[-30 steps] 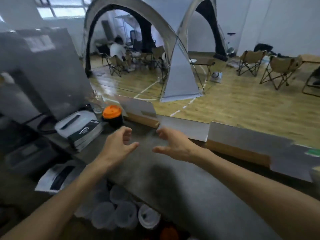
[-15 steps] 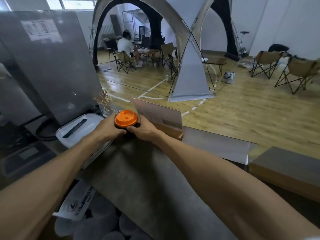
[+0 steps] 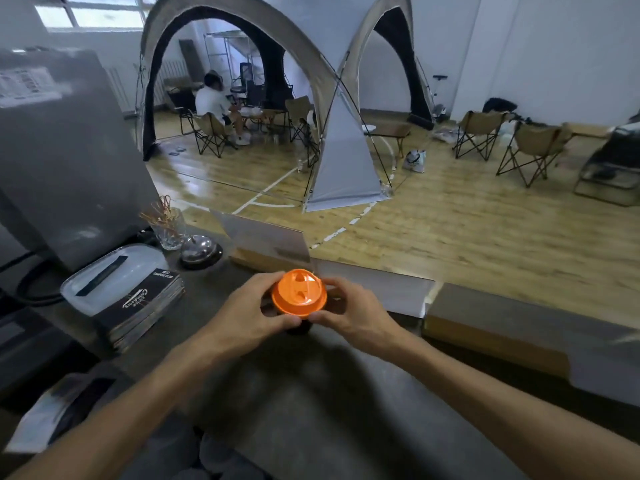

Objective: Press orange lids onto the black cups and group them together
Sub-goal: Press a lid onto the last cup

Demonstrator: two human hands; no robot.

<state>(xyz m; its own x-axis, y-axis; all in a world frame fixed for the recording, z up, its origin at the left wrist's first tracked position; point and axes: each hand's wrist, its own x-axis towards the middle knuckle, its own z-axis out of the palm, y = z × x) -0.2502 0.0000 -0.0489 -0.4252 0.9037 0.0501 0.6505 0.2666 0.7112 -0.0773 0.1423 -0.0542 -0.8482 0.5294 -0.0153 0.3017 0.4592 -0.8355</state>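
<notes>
Orange lid (image 3: pixel 299 292) on black cup (image 3: pixel 298 328); both hands, left (image 3: pixel 247 315) and right (image 3: pixel 351 313), grip it.

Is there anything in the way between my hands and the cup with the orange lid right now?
No. Your left hand and right hand already grip the black cup from either side, just under its orange lid, with nothing between.

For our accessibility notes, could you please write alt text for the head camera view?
A person's left hand and right hand grip a black cup capped with an orange lid above a grey counter. To the left sit a service bell and a glass of sticks; beyond lie a wooden floor, folding chairs and a tent.
</notes>
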